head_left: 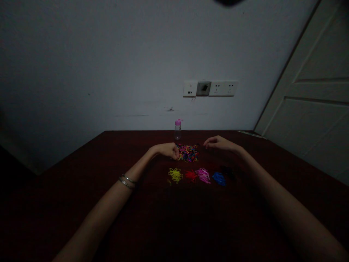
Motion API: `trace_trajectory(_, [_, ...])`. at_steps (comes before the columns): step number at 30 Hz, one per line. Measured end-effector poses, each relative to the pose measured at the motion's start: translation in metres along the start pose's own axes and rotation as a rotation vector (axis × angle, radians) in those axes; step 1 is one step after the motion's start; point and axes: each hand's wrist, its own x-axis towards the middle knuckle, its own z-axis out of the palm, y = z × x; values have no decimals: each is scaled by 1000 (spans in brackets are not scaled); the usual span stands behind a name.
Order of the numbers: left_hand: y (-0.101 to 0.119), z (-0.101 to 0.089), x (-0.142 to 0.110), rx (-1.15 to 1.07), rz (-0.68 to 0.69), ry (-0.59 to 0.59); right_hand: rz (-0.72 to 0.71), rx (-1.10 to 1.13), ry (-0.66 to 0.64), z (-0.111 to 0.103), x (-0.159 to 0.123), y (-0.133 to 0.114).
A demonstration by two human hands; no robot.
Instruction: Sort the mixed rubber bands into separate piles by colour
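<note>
A mixed heap of small coloured bands (pixel 188 152) lies on the dark red table (pixel 109 203). My left hand (pixel 167 149) rests at the heap's left edge with fingers curled in a pinch; what they hold is too small to see. My right hand (pixel 218 143) hovers at the heap's right side, fingers bent and pinched together. Nearer to me lie sorted little piles in a row: yellow (pixel 175 175), red (pixel 191 175), pink (pixel 203 175), blue (pixel 219 178) and a dark one (pixel 228 171).
A small clear bottle with a pink cap (pixel 177 130) stands behind the heap near the table's far edge. Wall sockets (pixel 209 88) sit on the white wall above. A pale door (pixel 313 105) is at the right. Two bracelets (pixel 127 181) circle my left wrist.
</note>
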Motion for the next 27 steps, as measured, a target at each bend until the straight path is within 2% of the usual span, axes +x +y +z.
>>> trace_trajectory(4, [10, -2, -5, -142, -40, -197, -48, -36, -191, 15, 1, -27])
trace_trajectory(7, [9, -4, -6, -167, -70, -250, -88, -146, -236, 33, 5, -41])
trace_trajectory(9, [4, -8, -7, -168, -64, -211, -137, -231, -248, 47, 8, -47])
trace_trajectory(13, [-11, -16, -9, -85, -97, -5, -211, -389, -259, 68, 12, -52])
trace_trajectory(15, [-19, -19, -9, -41, -115, 60, -221, -479, -234, 74, 13, -51])
trace_trajectory(19, [-28, -21, -8, -3, -115, 88, -193, -600, -170, 78, 11, -50])
trace_trajectory(27, [-27, -15, -4, 79, -119, 100, -189, -632, -160, 83, 10, -54])
